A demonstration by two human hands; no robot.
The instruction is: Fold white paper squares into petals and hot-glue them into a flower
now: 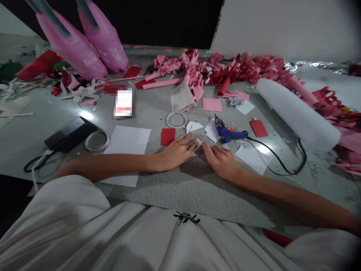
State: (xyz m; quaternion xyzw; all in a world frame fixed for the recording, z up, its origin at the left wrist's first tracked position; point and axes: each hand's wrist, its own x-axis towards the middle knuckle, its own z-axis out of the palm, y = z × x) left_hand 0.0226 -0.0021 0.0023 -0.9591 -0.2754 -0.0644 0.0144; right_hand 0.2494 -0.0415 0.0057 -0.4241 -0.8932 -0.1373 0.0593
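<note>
My left hand and my right hand meet at the middle of the table. Between their fingertips is a small piece of white paper, pinched from both sides and mostly covered by the fingers. Just beyond the left fingers lie folded white paper pieces. A red paper square lies beside my left hand. Past my right hand rests a blue glue gun on its side, its nozzle pointing away, with white scraps next to it.
A black power adapter, tape roll and white sheet lie left. A phone glows behind them. Pink bottles stand back left. Pink and red paper scraps line the back; a white roll lies right.
</note>
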